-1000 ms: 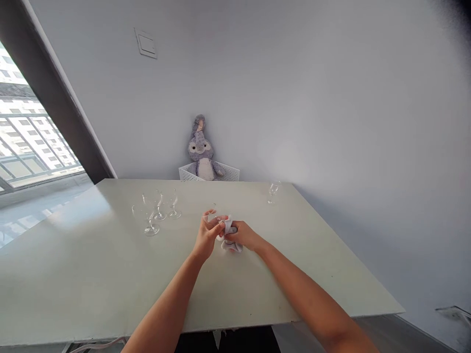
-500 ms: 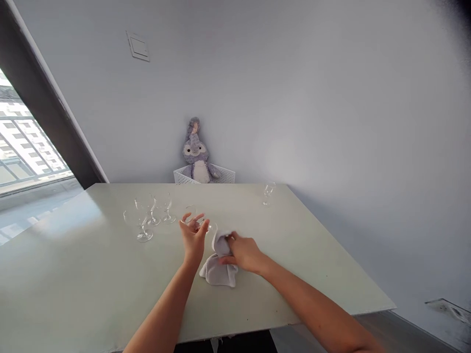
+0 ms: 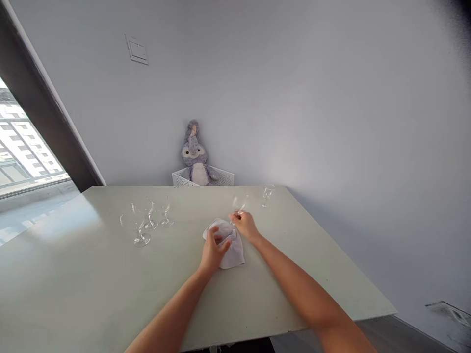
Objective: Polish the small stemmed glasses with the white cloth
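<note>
Right hand (image 3: 246,224) — fingers closed on glass (image 3: 241,202) near stem, bowl up, just beyond cloth (image 3: 232,256). Left hand (image 3: 213,251) — half open, thumb and fingers apart over cloth; whether touching, cannot tell. Cloth on table (image 3: 294,274). Three glasses (image 3: 150,225) left, lone glass (image 3: 268,192) far right.

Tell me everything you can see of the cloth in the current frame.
The cloth is pale grey with a slight lilac tint, soft-looking, with no print that can be made out. It lies loosely spread on the table, rumpled, with a raised fold across its middle. The left hand, fingers curved and apart, covers part of its left side; whether they press on it cannot be told. The right hand, holding a glass, is by its far right edge.
</note>
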`<state>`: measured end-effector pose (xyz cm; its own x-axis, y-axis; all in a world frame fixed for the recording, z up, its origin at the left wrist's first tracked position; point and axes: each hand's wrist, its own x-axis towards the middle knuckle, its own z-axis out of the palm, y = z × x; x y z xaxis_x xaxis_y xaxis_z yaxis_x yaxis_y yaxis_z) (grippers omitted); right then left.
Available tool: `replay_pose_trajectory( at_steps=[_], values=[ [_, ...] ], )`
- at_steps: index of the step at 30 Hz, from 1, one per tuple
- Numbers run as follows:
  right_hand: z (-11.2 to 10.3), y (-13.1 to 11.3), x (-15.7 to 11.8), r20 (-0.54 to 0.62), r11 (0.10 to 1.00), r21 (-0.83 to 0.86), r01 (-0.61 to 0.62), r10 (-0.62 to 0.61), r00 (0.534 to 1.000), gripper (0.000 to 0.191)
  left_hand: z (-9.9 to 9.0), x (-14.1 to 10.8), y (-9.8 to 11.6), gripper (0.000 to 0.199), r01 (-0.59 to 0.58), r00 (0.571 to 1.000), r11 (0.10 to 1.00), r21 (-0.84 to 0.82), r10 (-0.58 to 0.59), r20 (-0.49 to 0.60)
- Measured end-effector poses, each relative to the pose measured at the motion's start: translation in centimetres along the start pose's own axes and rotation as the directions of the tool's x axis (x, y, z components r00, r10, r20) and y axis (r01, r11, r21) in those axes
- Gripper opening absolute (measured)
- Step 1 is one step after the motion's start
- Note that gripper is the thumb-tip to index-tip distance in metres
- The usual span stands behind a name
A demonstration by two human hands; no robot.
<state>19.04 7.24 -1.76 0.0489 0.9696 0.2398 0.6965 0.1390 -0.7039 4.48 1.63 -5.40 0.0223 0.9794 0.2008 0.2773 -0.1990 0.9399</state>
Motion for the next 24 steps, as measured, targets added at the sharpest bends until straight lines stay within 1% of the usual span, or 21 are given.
replay_pose_trajectory(
  at_steps=[1,3,4,5,6,8,11,14,18,21,24],
  values=[
    [-0.6,0.9,1.1,-0.036,0.999,0.004,-0.046,0.046,0.998,0.032,0.2,-0.1,-0.3,0.04,-0.025,0.998,0.994,0.106,0.019,0.057],
    [-1.7,3.1,3.2,-0.085,0.993,-0.018,-0.12,0.118,0.989,0.029,0.4,-0.3,-0.5,0.027,-0.174,0.975,0.942,0.288,0.123,0.186],
    [-2.2,4.2,4.1,-0.106,0.986,-0.028,-0.163,0.159,0.982,0.027,0.4,-0.5,-0.5,0.023,-0.253,0.955,0.905,0.342,0.177,0.238],
    [-2.6,5.3,4.9,-0.124,0.978,-0.038,-0.206,0.2,0.972,0.025,0.5,-0.6,-0.5,0.02,-0.308,0.939,0.874,0.376,0.215,0.27],
    [-2.9,6.3,5.6,-0.139,0.967,-0.047,-0.249,0.241,0.961,0.023,0.5,-0.7,-0.4,0.019,-0.336,0.929,0.855,0.396,0.232,0.287],
    [-3.3,8.1,6.6,-0.158,0.945,-0.062,-0.321,0.309,0.938,0.024,0.4,-0.8,-0.2,0.018,-0.349,0.925,0.84,0.415,0.239,0.295],
    [-3.1,9.7,7.7,-0.172,0.922,-0.073,-0.381,0.364,0.915,0.026,0.4,-0.7,-0.1,0.017,-0.349,0.926,0.831,0.433,0.236,0.294],
    [-2.8,10.3,8.5,-0.177,0.914,-0.081,-0.397,0.379,0.908,0.026,0.5,-0.6,-0.2,0.017,-0.354,0.924,0.823,0.445,0.236,0.3],
    [-2.8,10.3,9.0,-0.177,0.909,-0.093,-0.407,0.387,0.905,0.025,0.4,-0.6,-0.1,0.018,-0.35,0.925,0.83,0.434,0.234,0.3],
    [-3.2,10.0,8.2,-0.178,0.899,-0.103,-0.426,0.405,0.897,0.027,0.4,-0.6,-0.1,0.018,-0.339,0.929,0.843,0.417,0.229,0.292],
    [-3.2,9.1,5.9,-0.163,0.894,-0.119,-0.432,0.411,0.897,0.028,0.5,-0.6,-0.3,0.016,-0.328,0.933,0.855,0.401,0.227,0.28]
  ],
)
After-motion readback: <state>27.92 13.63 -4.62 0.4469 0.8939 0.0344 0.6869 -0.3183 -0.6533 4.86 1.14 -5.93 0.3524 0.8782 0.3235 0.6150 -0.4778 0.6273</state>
